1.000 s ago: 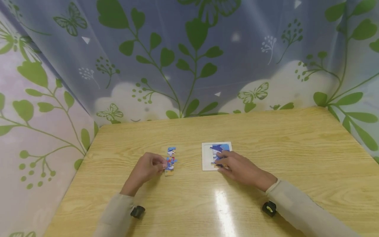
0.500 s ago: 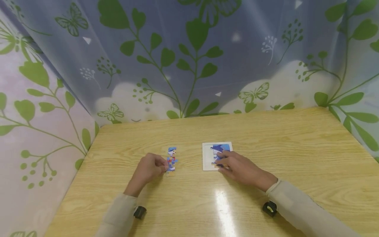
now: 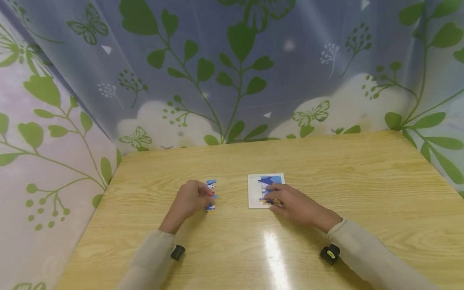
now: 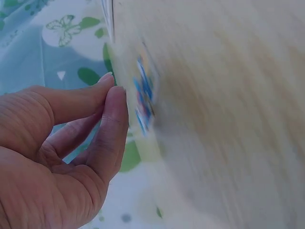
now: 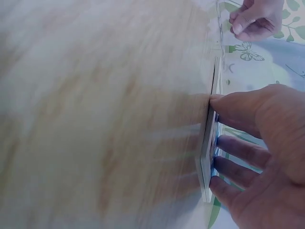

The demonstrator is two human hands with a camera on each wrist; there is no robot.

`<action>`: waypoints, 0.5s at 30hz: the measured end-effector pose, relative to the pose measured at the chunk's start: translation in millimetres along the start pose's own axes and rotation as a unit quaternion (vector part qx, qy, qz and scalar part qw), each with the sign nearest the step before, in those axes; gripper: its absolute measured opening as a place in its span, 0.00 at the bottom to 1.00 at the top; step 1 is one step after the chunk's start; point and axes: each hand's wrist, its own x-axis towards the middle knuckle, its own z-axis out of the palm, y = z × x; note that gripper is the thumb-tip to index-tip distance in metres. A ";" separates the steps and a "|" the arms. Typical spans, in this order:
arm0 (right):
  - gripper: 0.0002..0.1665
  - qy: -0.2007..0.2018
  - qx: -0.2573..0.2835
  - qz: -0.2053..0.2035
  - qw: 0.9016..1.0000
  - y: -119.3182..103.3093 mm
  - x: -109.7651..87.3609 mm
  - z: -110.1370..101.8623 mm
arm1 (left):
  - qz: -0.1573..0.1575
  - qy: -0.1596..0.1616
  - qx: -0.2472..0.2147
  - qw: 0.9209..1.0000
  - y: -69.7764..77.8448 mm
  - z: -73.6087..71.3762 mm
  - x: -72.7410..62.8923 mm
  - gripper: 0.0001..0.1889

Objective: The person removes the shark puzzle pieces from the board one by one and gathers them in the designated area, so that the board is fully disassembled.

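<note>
In the head view my left hand (image 3: 192, 198) is over a column of loose jigsaw pieces (image 3: 210, 183) printed with a blue-hatted cartoon figure. Its thumb and index fingertips come close together; the left wrist view shows nothing between them and the pieces (image 4: 144, 90) lying apart, blurred. To the right lies a white-framed puzzle board (image 3: 255, 203), its right part filled with blue picture pieces (image 3: 270, 179) and its left strip bare white. My right hand (image 3: 295, 203) rests on this board (image 5: 208, 148), thumb at its edge and fairly straight fingers on the pieces, part of which they hide.
Both things lie on a wood-grain table (image 3: 232, 249). A leaf-patterned curtain (image 3: 232, 80) stands along the table's back edge, and a similar pale one (image 3: 54, 161) runs down the left side. Wrist cameras (image 3: 178, 252) sit on both sleeves.
My left hand has moved up and slightly right, from the lower loose piece to over the middle of the column. The right hand stays on the board almost unmoved.
</note>
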 end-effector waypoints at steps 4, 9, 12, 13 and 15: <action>0.16 0.008 0.006 -0.008 1.000 1.3 -0.3 1.1 | 0.014 -0.010 -0.001 1.000 11.9 6.4 5.9 0.03; 0.15 0.023 0.014 -0.011 1.000 2.4 -2.2 1.8 | 0.033 -0.017 -0.003 0.999 27.3 15.8 12.4 0.03; 0.16 0.027 0.012 -0.002 1.000 1.9 -4.3 -0.2 | 0.042 -0.021 0.005 0.999 35.3 21.5 16.7 0.03; 0.16 0.028 0.008 0.002 1.000 1.4 -5.0 -1.2 | 0.047 -0.022 0.006 0.999 37.8 23.1 18.1 0.03; 0.18 0.028 -0.004 0.010 1.000 0.8 -6.6 -3.1 | 0.056 -0.025 0.009 0.998 42.0 27.1 21.7 0.02</action>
